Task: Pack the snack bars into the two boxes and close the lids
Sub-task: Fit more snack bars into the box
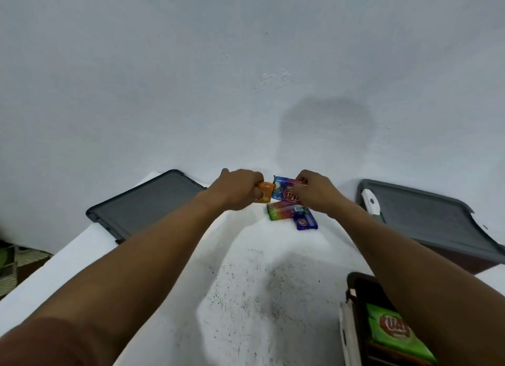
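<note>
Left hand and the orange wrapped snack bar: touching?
Touching. Head view shows the left hand with fingers curled round the orange wrapped snack bar.

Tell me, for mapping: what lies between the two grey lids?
Head view: green bar and navy bar on the table; left hand holds orange bar, right hand blue bar.

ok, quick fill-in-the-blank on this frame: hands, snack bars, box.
1. The small foil snack bar gripped by the left hand is ____.
2. The right hand pinches a mostly ____ foil-wrapped bar.
3. The dark open box beside the right forearm holds a ____ packet.
Missing: orange; blue; green.
</note>
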